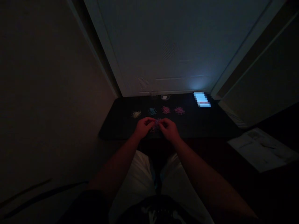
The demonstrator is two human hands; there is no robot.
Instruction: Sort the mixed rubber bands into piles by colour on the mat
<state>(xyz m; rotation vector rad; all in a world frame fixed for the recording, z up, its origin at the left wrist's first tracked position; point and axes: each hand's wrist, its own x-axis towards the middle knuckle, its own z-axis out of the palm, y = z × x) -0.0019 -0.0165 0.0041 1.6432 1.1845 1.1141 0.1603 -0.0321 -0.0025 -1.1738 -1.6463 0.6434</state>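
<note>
Hands (157, 127) meeting over mixed clips (156, 125), 4 sorted piles (158, 111) beyond

Taking the dark mat (116, 127) as landmark: its far half carries a row of four small piles, white (135, 114), blue (152, 111), pink (166, 109) and magenta (179, 110), with narrow bare gaps between them, and behind that row a small clear dish (164, 97) sits at the far edge against the door (177, 46). The mat's far right corner is taken by a glowing phone (202, 100), while its left end and near right part lie bare. Off the mat's right side, papers (261, 149) cover the floor; off its left, the floor is open.
</note>
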